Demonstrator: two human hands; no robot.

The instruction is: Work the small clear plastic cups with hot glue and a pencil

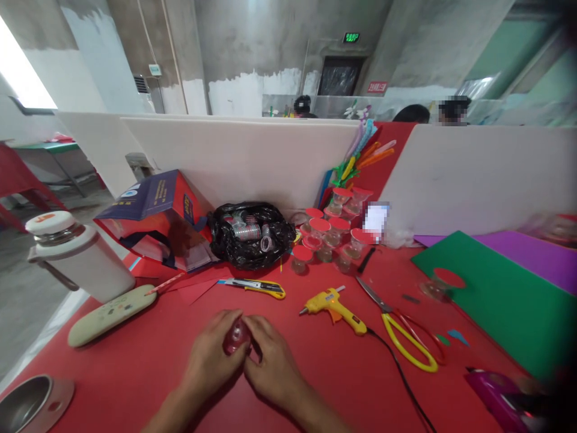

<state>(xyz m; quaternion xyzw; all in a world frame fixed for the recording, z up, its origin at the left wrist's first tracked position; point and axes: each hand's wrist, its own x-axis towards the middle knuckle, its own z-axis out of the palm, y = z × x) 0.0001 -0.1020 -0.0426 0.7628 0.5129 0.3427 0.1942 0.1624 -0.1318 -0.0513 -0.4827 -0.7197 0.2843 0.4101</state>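
Both of my hands meet low in the middle of the red table [135, 361]. My left hand [211, 355] and my right hand [270, 358] are closed together around a small clear plastic cup with red on it [237, 338], fingers pressed against its sides. The cup sits just above the tabletop between my thumbs. A yellow glue gun [336, 308] lies just beyond my right hand, its black cord [396, 373] running toward the front edge. A yellow utility knife [259, 287] lies beyond my left hand.
Yellow-handled scissors [406, 337] lie right of the glue gun. Several red-lidded clear cups [331, 234] stand at the back beside a black bag [252, 234] of cups. Green [496, 294] and purple [532, 255] sheets lie at the right. A white flask [76, 255], pale case [110, 314] and metal bowl [31, 403] sit at the left.
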